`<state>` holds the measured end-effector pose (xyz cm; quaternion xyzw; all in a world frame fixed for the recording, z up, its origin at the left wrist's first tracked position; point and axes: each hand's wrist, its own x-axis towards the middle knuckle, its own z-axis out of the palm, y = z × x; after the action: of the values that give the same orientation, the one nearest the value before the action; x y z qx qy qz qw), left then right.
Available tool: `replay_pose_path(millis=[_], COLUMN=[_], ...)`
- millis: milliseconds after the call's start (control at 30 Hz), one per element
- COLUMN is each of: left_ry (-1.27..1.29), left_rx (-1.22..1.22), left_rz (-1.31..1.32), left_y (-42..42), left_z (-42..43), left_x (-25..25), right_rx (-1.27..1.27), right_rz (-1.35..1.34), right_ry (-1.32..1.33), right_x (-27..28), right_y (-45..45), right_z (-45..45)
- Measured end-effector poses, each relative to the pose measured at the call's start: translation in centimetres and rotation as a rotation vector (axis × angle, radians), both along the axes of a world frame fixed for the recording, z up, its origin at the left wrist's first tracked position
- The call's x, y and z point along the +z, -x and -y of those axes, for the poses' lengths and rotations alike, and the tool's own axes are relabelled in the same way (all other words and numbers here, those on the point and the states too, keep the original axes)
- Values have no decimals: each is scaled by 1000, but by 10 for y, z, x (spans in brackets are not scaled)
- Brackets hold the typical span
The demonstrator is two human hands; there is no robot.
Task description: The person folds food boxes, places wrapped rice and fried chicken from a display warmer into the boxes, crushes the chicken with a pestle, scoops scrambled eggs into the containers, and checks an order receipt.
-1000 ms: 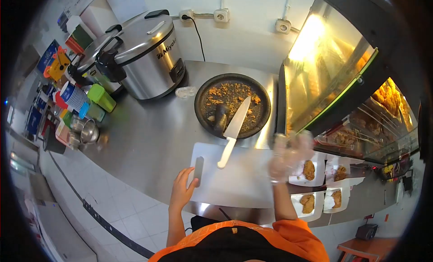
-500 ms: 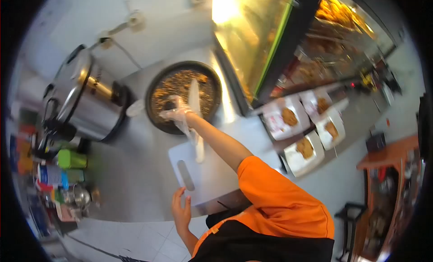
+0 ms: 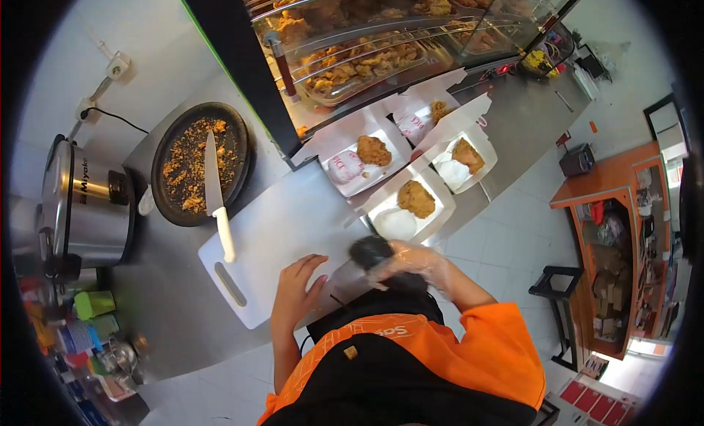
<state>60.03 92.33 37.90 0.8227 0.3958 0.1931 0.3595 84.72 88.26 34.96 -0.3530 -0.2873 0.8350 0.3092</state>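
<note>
My right hand (image 3: pixel 419 266), in a clear plastic glove, is closed around a dark rounded object (image 3: pixel 370 253), blurred, resembling a stone pestle. It is near my body, right of the white cutting board (image 3: pixel 290 217). Bare and holding nothing, my left hand (image 3: pixel 295 285) has its fingers apart at the board's near edge. A knife (image 3: pixel 213 175) with a white handle lies across the rim of a round black dish (image 3: pixel 240 151) that looks like a stone mortar. Brown fried crumbs (image 3: pixel 181 160) cover its bottom.
Several open paper boxes (image 3: pixel 433 222) with fried chicken and white mounds stand to the right. Behind them is a glass display case (image 3: pixel 286 67) of fried chicken. A rice cooker (image 3: pixel 95 199) stands at left on the steel counter (image 3: pixel 161 301), near assorted containers (image 3: pixel 95 303).
My right hand has moved from above the black dish to beside my body, with the dark object in it. The view has turned right, bringing the boxes nearer the middle.
</note>
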Motion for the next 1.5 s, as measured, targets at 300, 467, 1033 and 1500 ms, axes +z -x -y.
replay_pose_path(millis=[300, 467, 1033, 1500], left_ry=[-1, 50, -19, 57], left_rx=[-99, -10, 60, -78], left_rz=[41, 54, 30, -21], left_y=[-105, -113, -88, -83], left_z=[30, 32, 13, 5], left_x=[1, 0, -2, -10], right_rx=[220, 419, 715, 703], right_rz=[1554, 2013, 2800, 2590], right_ry=[-832, -959, -1163, -1094], right_x=[103, 56, -63, -60], right_y=[-128, -93, -71, -76], right_z=[2, -43, -57, -64])
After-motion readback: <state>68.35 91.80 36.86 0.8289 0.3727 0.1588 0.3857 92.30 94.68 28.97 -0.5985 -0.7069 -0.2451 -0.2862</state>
